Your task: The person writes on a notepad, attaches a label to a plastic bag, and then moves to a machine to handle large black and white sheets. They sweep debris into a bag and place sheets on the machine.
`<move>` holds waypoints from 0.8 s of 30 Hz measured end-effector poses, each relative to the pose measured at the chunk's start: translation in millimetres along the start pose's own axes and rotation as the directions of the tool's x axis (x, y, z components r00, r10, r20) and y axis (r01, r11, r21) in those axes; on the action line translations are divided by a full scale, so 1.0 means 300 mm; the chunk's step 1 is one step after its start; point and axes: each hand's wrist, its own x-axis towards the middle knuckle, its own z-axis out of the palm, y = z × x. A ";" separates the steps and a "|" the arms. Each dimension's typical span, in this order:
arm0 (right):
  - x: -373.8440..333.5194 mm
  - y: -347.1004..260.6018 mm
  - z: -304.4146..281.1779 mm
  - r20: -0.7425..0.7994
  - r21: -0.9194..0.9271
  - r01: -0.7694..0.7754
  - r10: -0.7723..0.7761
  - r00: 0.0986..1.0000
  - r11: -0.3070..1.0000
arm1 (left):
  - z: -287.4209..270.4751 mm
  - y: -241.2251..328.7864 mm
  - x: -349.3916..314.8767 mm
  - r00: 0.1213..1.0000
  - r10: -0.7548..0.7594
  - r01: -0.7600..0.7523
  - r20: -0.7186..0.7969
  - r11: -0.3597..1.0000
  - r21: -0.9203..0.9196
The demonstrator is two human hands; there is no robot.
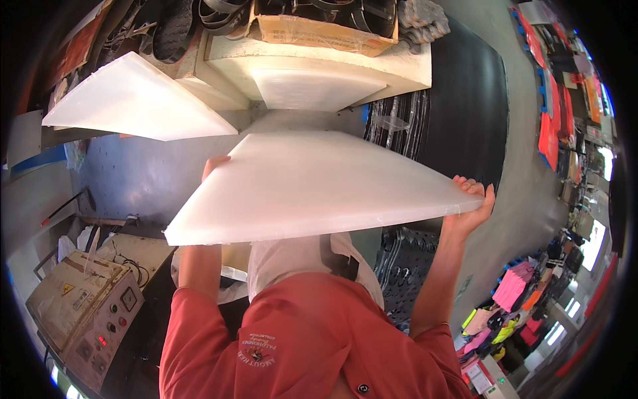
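Note:
A large, thick white plastic board spans the space in front of my torso, held up roughly level. My left hand grips its left edge; the thumb side shows and the other fingers are hidden beneath. At the near right corner, my right hand wraps round the edge, with fingertips curled over the top. A second white board stands out beyond my left hand. Another white sheet lies farther off, against a pale wooden stand.
An open cardboard box of dark parts sits on the stand. At lower left is a worn control box with knobs. Black sheets and stacked dark strips lie to the right. Coloured stacks line the far right.

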 end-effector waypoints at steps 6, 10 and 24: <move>0.169 0.081 0.052 -0.037 0.023 0.043 -0.042 0.998 0.999 | 0.089 -0.200 0.133 0.997 -0.069 0.061 -0.041 0.983 -0.176; 0.274 0.136 0.120 -0.149 0.009 0.024 -0.023 0.989 1.000 | 0.140 -0.434 0.320 0.996 0.042 -0.066 -0.075 0.929 -0.364; 0.570 0.216 0.462 -0.034 -0.327 0.029 -0.043 0.998 0.945 | 0.158 -0.258 0.767 0.888 -0.444 0.416 0.121 0.663 -0.623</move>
